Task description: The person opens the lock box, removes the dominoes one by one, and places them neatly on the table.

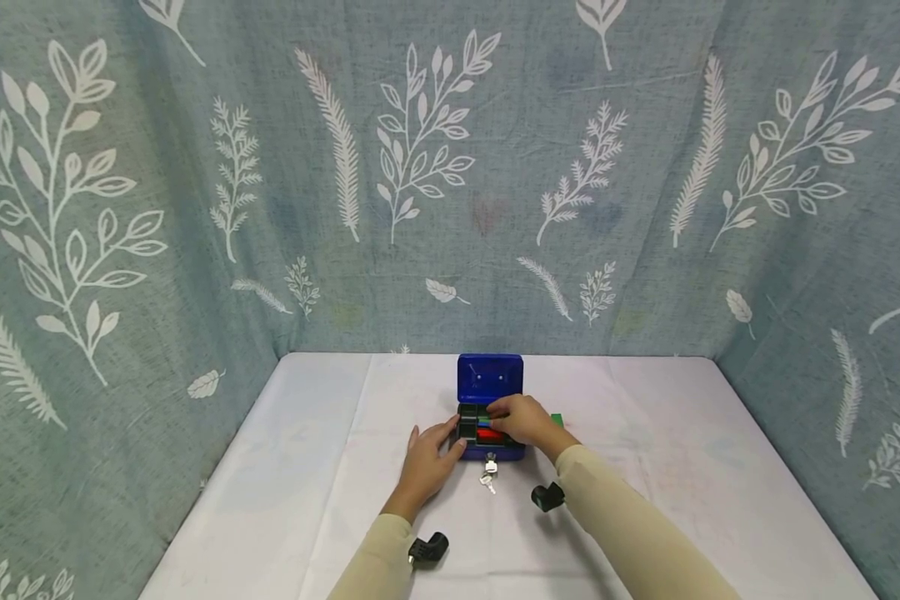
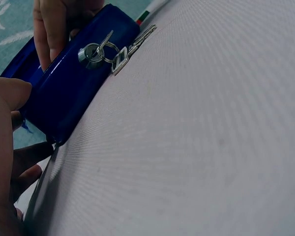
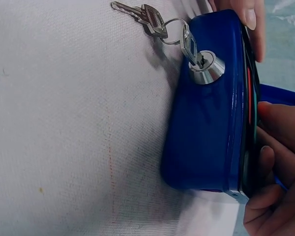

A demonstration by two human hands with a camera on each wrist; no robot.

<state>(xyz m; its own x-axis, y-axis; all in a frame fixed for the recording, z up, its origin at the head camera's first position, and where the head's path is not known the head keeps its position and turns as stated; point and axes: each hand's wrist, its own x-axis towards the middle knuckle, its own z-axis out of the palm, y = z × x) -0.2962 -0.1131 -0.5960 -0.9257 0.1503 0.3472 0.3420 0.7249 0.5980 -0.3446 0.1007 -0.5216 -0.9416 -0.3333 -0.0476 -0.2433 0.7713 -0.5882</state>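
Evidently the blue box [image 1: 508, 454] sits between the two hands, its dark tray [image 1: 467, 432] directly under the right hand [image 1: 525, 418], with a red piece [image 1: 487, 435] near those fingertips. They bend down into the tray; whether they pinch anything, I cannot tell. If they catch its edge, the tray could tip and spill. The left hand [image 1: 427, 460], fingers extended, touches the box's near side; too light a touch might let it slide. Beyond the right fingertips, the raised lid [image 1: 489, 375] could drop if bumped. Keys [image 1: 488, 482], between the hands, might snag a sleeve [image 1: 637, 533].
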